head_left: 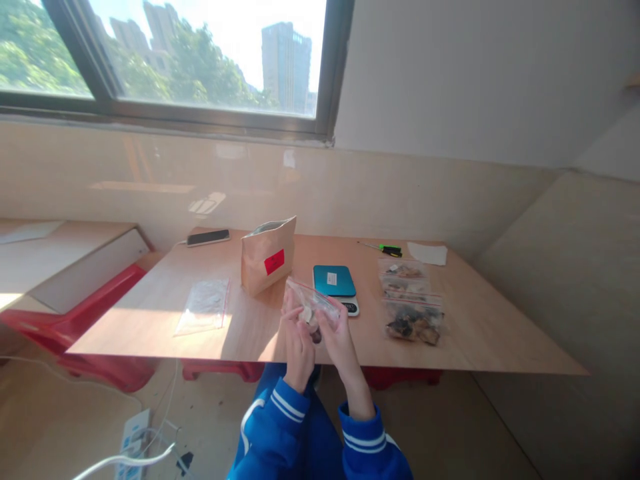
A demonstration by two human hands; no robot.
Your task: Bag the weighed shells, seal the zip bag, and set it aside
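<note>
Between my hands, over the table's front edge, is a clear zip bag [311,298] with pale and dark pieces inside. My left hand [299,343] grips the bag's left side, fingers bent against it. On the other side my right hand [339,337] pinches the bag near its upper right corner. Just behind the bag stands a kitchen scale [334,280] with a blue top and a white label, partly covered by the bag and right hand. A brown paper pouch [260,267] with a red label stands upright to the left, its top open.
Several filled zip bags [414,321] lie on the right of the table [475,333]. Behind them are a green-and-black screwdriver [389,249] and white paper [427,253]. Flat clear bags [204,307] and a phone [208,237] lie left. Red stools [125,363] stand below.
</note>
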